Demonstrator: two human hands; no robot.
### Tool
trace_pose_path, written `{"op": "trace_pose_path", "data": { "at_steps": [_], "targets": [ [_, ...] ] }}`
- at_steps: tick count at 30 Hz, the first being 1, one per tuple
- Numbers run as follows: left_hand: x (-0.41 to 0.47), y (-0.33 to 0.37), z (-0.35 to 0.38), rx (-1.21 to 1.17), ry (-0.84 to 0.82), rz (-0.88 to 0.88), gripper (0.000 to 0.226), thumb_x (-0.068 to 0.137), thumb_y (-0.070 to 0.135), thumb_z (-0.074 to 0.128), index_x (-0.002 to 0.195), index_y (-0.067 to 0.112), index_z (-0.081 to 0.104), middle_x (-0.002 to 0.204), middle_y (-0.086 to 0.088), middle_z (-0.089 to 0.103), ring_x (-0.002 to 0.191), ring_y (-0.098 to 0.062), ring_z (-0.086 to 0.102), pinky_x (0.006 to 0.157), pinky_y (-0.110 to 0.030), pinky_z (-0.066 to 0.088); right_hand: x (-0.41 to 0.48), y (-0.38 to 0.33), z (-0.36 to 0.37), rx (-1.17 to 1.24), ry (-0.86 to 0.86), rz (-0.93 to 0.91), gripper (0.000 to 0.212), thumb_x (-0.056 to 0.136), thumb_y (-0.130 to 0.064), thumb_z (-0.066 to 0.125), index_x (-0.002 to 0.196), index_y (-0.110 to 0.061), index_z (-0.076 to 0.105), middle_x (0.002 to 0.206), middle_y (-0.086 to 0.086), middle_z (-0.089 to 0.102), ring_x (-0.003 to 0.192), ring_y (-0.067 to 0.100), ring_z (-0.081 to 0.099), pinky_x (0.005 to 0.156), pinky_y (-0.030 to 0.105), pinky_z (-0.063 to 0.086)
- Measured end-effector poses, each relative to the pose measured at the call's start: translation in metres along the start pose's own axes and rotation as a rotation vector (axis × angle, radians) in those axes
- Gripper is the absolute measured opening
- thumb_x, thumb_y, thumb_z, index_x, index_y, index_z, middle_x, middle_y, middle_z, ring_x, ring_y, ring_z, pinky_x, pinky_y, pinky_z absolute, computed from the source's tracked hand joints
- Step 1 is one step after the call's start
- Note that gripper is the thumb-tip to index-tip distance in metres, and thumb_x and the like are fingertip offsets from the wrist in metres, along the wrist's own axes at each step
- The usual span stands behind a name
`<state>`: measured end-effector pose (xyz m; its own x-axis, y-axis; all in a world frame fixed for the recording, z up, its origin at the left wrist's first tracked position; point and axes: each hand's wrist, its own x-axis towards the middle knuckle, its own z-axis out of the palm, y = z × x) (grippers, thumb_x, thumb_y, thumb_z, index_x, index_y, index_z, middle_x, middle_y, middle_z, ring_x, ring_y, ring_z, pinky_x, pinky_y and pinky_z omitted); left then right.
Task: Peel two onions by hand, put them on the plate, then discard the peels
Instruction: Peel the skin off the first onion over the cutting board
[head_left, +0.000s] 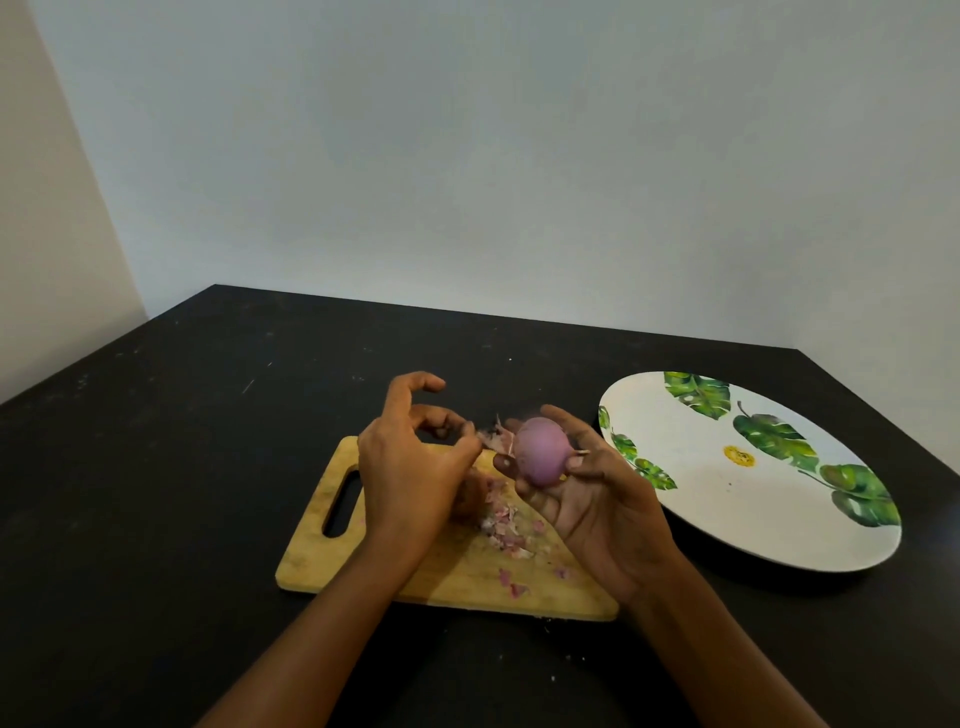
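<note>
Pale walls (467, 156) are backing a scuffed black table (156, 467), where a worn wooden cutting board (452, 577) is lying beneath both hands, strewn with papery pink peel scraps (501, 525). The right hand (597, 509) is gripping the smooth purple onion (543, 451), long axis running sideways, while the left hand (410, 467) is pinching a thin peel flake (493, 439) at the end facing it. The glossy leaf-printed plate (727, 519) is waiting just outward of the right hand, the nearer one.
</note>
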<state>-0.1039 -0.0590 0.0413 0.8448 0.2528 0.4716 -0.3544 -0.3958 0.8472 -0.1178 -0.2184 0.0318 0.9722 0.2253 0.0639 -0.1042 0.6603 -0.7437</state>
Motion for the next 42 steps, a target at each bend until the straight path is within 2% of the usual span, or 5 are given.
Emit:
{"op": "trace_pose_path", "data": {
  "at_steps": [9,19,31,36,42],
  "targets": [
    [-0.003,0.016,-0.003,-0.335,-0.189,-0.083,0.053,0.07,0.052,0.058,0.115,0.026,0.047,0.085,0.003,0.07,0.083,-0.002,0.065,0.079,-0.022,0.05,0.002,0.001,-0.004,0.0,0.013,0.012,0.103,0.03,-0.013,0.094,0.124,-0.004,0.054,0.109,0.024,0.069,0.092,0.041,0.069,0.066,0.036,0.059],
    [-0.005,0.016,-0.002,-0.271,-0.227,-0.076,0.058,0.073,0.006,0.074,0.117,0.028,0.043,0.084,0.003,0.069,0.081,-0.001,0.065,0.08,-0.018,0.051,-0.001,0.0,-0.003,-0.036,0.023,0.028,0.059,0.063,-0.001,0.064,0.121,-0.006,0.055,0.109,0.024,0.068,0.089,0.036,0.071,0.064,0.036,0.06],
    [0.0,0.01,-0.003,-0.279,-0.176,-0.102,0.056,0.072,0.002,0.075,0.112,0.028,0.047,0.08,0.0,0.07,0.075,-0.008,0.068,0.074,-0.03,0.057,0.0,0.0,-0.002,0.033,0.03,0.042,0.106,0.032,-0.017,0.093,0.129,-0.004,0.051,0.115,0.023,0.067,0.088,0.035,0.07,0.062,0.032,0.059],
    [0.006,0.006,-0.006,-0.075,-0.113,-0.04,0.051,0.077,0.013,0.073,0.115,0.03,0.044,0.082,0.015,0.064,0.078,0.005,0.062,0.066,-0.003,0.043,0.0,-0.003,-0.003,0.061,0.004,0.041,0.1,0.034,-0.018,0.093,0.126,-0.005,0.054,0.116,0.023,0.066,0.086,0.035,0.07,0.062,0.03,0.058],
    [0.002,0.007,-0.002,0.047,-0.134,-0.012,0.037,0.08,0.022,0.07,0.108,0.032,0.047,0.095,0.02,0.058,0.093,0.002,0.056,0.081,-0.016,0.041,0.001,0.0,-0.004,-0.004,0.066,0.025,0.065,0.061,0.0,0.072,0.124,-0.006,0.055,0.108,0.021,0.07,0.096,0.041,0.068,0.067,0.036,0.059]
  ]
}}
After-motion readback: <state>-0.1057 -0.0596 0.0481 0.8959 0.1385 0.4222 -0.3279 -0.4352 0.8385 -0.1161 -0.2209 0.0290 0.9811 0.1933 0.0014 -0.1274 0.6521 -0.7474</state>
